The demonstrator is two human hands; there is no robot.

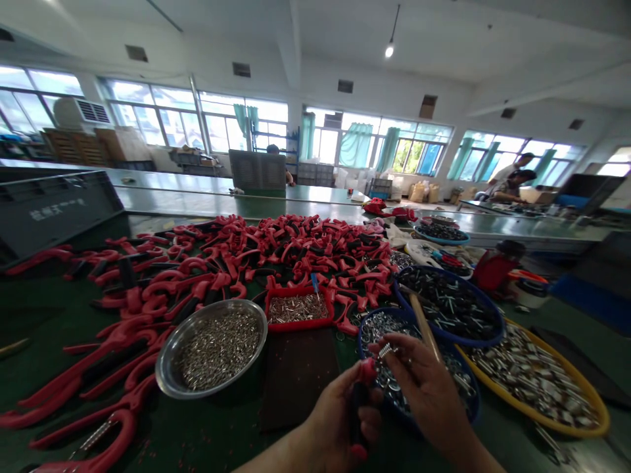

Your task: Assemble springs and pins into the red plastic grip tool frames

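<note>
My left hand (332, 410) is wrapped round a red-and-black plastic handle (359, 410), held upright with its red end at the top. Between the thumb and fingers of my right hand (431, 394) is a small metal coil spring (386, 351), close to the top of that handle. Beneath my right hand lies a blue basket (362, 328) of small metal rings and fittings, partly hidden by the hand. A dark flat pad (298, 378) lies on the table to the left of my left hand.
A large heap of red-and-black handles (296, 249) spreads behind. A steel bowl (164, 387) and red tray (300, 326) hold small metal pins. A wooden stick (424, 325) leans between blue baskets. A yellow tray (602, 420) of metal parts stands right. People (510, 184) sit far off.
</note>
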